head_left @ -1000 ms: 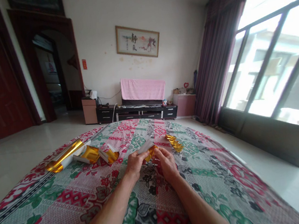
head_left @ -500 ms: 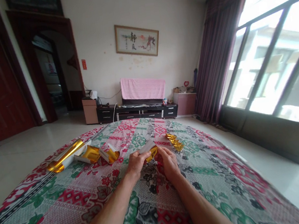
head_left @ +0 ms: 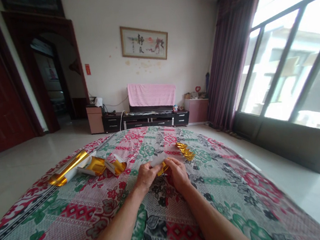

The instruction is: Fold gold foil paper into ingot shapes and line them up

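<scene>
My left hand (head_left: 145, 175) and my right hand (head_left: 178, 172) meet over the middle of a floral cloth (head_left: 166, 220). Both pinch one folded piece of gold foil paper (head_left: 160, 162), whose white back faces up between the fingers. A small pile of folded gold pieces (head_left: 185, 151) lies just beyond my right hand. To the left lie a long gold foil roll (head_left: 68, 168) and two curled gold sheets (head_left: 107, 165).
The cloth covers a round surface that ends in a curved edge on every side. Tiled floor (head_left: 16, 165) surrounds it. A low dark cabinet (head_left: 148, 119) with a pink cover stands at the far wall. Large windows (head_left: 293, 64) and a dark curtain fill the right.
Both hands have kept the foil paper pinched between them and shifted it only slightly. The view has tilted a little.
</scene>
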{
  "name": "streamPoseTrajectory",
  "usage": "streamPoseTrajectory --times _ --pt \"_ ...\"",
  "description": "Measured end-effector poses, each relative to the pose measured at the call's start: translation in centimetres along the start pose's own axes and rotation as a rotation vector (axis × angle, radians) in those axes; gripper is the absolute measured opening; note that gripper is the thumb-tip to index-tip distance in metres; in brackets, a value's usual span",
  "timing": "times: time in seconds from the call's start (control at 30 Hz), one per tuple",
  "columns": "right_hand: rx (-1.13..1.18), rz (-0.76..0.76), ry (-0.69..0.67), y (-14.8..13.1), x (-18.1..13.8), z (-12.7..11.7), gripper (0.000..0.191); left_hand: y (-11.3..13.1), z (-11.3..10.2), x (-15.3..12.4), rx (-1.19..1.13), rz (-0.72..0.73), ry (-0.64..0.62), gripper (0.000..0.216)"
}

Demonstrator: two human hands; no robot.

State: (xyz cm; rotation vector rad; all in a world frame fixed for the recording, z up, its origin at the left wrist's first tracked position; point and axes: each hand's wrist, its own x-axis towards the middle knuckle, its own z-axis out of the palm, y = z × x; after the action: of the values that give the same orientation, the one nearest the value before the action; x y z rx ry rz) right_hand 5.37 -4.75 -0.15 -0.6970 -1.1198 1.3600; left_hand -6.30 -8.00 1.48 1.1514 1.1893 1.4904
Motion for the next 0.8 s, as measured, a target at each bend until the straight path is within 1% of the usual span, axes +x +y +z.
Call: streamPoseTrajectory --times 0.23,0.33,0.5,0.57,0.67,0.8 --pt "0.027 0.017 0.043 -0.2 0.0 0.0 0.022 -0.1 -0.1 0.0 -0.017 0.059 -0.028 0.027" --pt "0.023 0.027 0.034 -0.1 0.1 0.1 0.023 -0.1 -0.2 0.0 -0.009 0.069 -0.035 0.025" --pt "-0.011 0.055 -0.005 -0.4 -0.2 0.4 0.021 -0.5 -0.7 0.3 -0.032 0.018 -0.062 0.027" --pt "-0.058 0.053 -0.011 -0.7 -0.4 0.5 0.021 -0.6 -1.0 0.5 -0.017 0.004 -0.081 0.028" --pt "-0.146 0.018 -0.009 -1.1 -0.6 0.8 0.022 -0.5 -1.2 0.5 0.031 -0.021 -0.115 0.030" --pt "-0.199 -0.016 0.021 -1.1 -0.6 0.8 0.021 -0.2 -1.4 0.4 0.136 -0.044 -0.131 0.031"
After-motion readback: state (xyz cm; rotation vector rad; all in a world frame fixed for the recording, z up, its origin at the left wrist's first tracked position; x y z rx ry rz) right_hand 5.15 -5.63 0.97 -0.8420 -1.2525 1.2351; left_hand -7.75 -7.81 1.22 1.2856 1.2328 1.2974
